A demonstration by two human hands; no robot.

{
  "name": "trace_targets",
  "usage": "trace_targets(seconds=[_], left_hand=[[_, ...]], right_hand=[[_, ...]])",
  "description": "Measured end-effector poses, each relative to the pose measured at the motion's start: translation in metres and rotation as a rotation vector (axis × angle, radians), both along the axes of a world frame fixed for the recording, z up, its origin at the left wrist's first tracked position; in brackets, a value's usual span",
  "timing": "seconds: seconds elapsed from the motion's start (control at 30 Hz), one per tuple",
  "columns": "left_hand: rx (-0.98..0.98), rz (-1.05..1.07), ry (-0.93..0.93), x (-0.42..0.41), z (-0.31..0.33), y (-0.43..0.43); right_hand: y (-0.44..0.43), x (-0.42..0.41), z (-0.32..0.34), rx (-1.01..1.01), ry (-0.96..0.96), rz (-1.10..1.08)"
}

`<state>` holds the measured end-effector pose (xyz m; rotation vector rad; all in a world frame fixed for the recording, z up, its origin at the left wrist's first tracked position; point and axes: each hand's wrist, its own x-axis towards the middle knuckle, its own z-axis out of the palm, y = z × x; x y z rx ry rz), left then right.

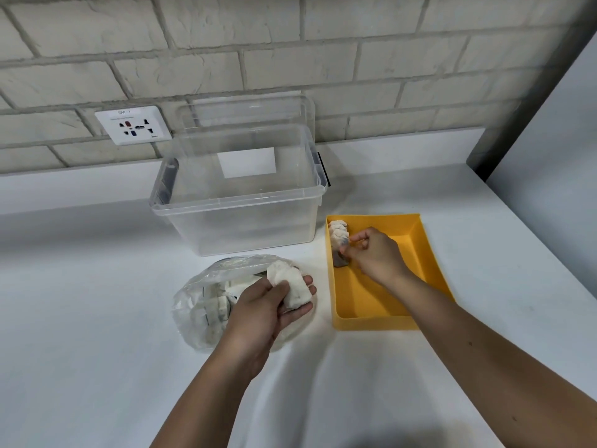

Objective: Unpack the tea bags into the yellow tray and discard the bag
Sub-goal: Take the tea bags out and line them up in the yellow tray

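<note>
Left hand [265, 305] grips a bundle [290, 286] of tea bags, fingers [305, 281] curled round it, thumb on top. The bag [200, 305] lies open on the surface [97, 286] directly beneath these fingers, with more tea bags inside.

Right hand [378, 253] is inside the tray [371, 323]. Its fingers [358, 237] are narrow, the tips pinching the near end of a row [339, 236] of tea bags that stands against the tray wall to their left. A grey piece lies just under the fingertips; we cannot tell what it is.

Risks, as we judge them:

1. The row stands on edge. If the right fingers let go before it leans on the wall, it may topple toward the bare tray floor to their right.
2. The bundle is thick for one hand. A loose grip on the way across the gap between bag and tray could shed outer tea bags onto the surface.
3. Strings or tags, too small to make out here, may snag between bundle and bag contents and drag extras out.
4. The bag is light and unheld. A pull from the left fingers could lift or slide it.
5. Discarding too soon would lose the tea bags inside it; we check it empty first.

A clear bin [239, 218] stands beyond both sets of fingers. We cannot tell whether it takes the bag.
</note>
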<state>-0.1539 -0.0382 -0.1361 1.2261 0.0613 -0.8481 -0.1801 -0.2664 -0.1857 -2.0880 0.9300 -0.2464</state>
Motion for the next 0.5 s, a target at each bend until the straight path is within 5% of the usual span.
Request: trace_targets(seconds=[0.07,0.23,0.5], left_hand=[[0.021,0.004,-0.060,-0.001,-0.001,-0.003],[0.074,0.053,-0.165,-0.009,0.002,-0.013],[0.077,0.047,-0.163,-0.010,-0.001,-0.012]], right_hand=[[0.014,-0.013,0.016,0.011,-0.098,0.006],[0.062,-0.042,0.052,0.440,-0.221,0.225],[0.045,-0.054,0.041,0.313,-0.308,0.136]])
